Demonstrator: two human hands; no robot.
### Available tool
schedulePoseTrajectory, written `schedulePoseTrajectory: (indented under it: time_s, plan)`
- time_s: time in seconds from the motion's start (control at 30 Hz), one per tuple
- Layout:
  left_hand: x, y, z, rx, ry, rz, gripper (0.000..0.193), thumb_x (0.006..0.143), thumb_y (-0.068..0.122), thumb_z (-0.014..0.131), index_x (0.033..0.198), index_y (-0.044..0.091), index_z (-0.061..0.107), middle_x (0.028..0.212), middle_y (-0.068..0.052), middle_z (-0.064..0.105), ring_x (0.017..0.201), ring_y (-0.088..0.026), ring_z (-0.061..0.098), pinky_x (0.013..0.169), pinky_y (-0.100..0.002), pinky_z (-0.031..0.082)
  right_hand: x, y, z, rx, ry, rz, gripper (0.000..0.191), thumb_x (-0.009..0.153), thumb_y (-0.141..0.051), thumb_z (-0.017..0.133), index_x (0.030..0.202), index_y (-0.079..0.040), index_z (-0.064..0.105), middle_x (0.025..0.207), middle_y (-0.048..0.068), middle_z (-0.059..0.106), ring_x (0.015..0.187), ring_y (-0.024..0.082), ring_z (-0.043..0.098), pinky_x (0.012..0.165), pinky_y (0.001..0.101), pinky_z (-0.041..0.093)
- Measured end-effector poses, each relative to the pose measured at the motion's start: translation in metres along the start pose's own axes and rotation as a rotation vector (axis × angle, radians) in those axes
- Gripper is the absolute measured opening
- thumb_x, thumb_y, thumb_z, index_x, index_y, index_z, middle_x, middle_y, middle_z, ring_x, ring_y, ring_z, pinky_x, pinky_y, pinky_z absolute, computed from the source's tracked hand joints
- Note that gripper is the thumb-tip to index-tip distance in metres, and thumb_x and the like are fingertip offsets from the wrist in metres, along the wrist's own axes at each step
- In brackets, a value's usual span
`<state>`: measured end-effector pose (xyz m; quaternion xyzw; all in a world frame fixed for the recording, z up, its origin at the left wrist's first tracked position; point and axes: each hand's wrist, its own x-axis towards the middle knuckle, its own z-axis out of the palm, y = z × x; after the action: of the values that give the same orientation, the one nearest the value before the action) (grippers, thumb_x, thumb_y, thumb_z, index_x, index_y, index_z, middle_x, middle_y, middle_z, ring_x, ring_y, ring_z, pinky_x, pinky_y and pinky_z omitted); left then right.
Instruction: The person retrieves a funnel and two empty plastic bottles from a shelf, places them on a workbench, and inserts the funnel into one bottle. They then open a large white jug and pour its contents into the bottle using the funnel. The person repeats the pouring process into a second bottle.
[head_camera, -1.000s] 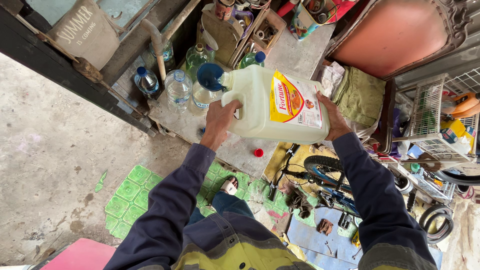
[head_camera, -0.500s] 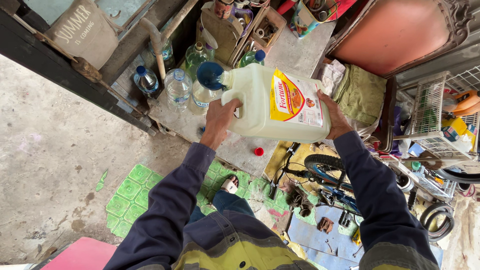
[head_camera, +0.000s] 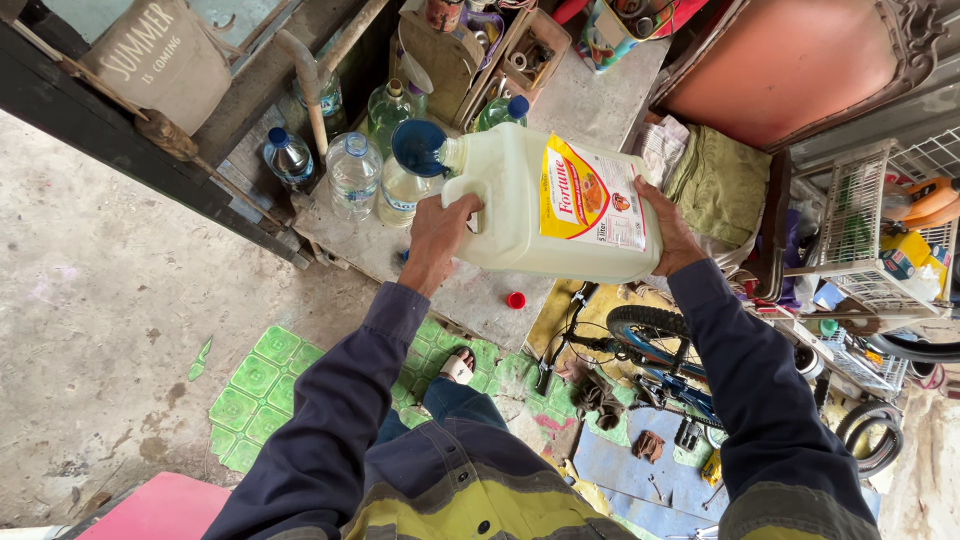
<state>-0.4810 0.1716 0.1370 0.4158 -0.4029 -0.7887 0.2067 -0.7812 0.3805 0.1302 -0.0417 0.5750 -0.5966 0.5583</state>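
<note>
- While the jug (head_camera: 545, 205) stays tipped on its side as it was a second ago, little differs: same tilt, same grip, the view only a touch nearer.
- My left hand (head_camera: 440, 235) is clenched around the jug's handle; my right hand (head_camera: 665, 225) presses flat against its base, grasping it from behind.
- Jug is a large pale plastic one with a yellow and white label, held above the concrete ledge (head_camera: 590, 105); liquid inside looks pale yellowish, level hard to tell.
- Its mouth sits at a blue funnel (head_camera: 418, 147) set in a clear bottle (head_camera: 400, 190).
- Just beside stand more clear plastic bottles (head_camera: 353, 172), one blue-capped (head_camera: 288, 155).
- Small red cap (head_camera: 515, 299) lies on the ledge below the jug.
</note>
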Motion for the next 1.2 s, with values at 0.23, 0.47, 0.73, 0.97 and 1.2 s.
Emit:
schedulePoseTrajectory:
  time_s: [0.23, 0.47, 0.73, 0.97, 1.2]
  plan:
    - [-0.002, 0.003, -0.001, 0.054, 0.016, -0.013, 0.037, 0.079, 0.021, 0.070, 0.103, -0.005, 0.076, 0.093, -0.012, 0.076, 0.076, -0.021, 0.073, 0.065, -0.035, 0.058, -0.001, -0.001, 0.002, 0.025, -0.014, 0.015, 0.063, 0.097, -0.048, 0.069, 0.138, 0.000, 0.058, 0.120, 0.017, 0.074, 0.092, 0.022, 0.077, 0.078, 0.0367, 0.065]
    - [0.000, 0.001, -0.001, 0.008, 0.001, 0.000, 0.036, 0.078, 0.021, 0.070, 0.103, -0.006, 0.076, 0.093, -0.011, 0.076, 0.077, -0.020, 0.073, 0.065, -0.035, 0.058, -0.002, -0.002, 0.005, 0.014, 0.001, 0.012, 0.063, 0.097, -0.048, 0.069, 0.138, -0.001, 0.059, 0.119, 0.016, 0.074, 0.092, 0.022, 0.077, 0.078, 0.0368, 0.065]
    - [0.002, -0.005, -0.005, 0.047, 0.016, 0.022, 0.036, 0.078, 0.022, 0.069, 0.101, -0.005, 0.076, 0.091, -0.010, 0.075, 0.075, -0.019, 0.072, 0.064, -0.034, 0.057, -0.003, -0.001, 0.006, 0.005, 0.004, 0.011, 0.062, 0.097, -0.049, 0.068, 0.137, -0.002, 0.059, 0.120, 0.016, 0.073, 0.094, 0.021, 0.077, 0.079, 0.0363, 0.065]
    - [0.003, -0.007, -0.006, 0.052, 0.005, 0.016, 0.035, 0.079, 0.023, 0.070, 0.099, -0.006, 0.075, 0.090, -0.010, 0.073, 0.075, -0.019, 0.071, 0.064, -0.035, 0.056, -0.004, -0.002, 0.007, 0.003, 0.027, -0.004, 0.059, 0.097, -0.046, 0.070, 0.135, -0.001, 0.060, 0.119, 0.017, 0.074, 0.093, 0.022, 0.077, 0.079, 0.0364, 0.065]
    - [-0.002, 0.000, -0.004, 0.087, 0.018, -0.007, 0.036, 0.078, 0.024, 0.069, 0.099, -0.005, 0.076, 0.090, -0.010, 0.075, 0.075, -0.019, 0.072, 0.065, -0.035, 0.056, -0.004, -0.004, 0.007, 0.021, -0.007, 0.002, 0.060, 0.097, -0.046, 0.069, 0.136, -0.001, 0.059, 0.120, 0.017, 0.074, 0.094, 0.022, 0.077, 0.079, 0.0368, 0.065]
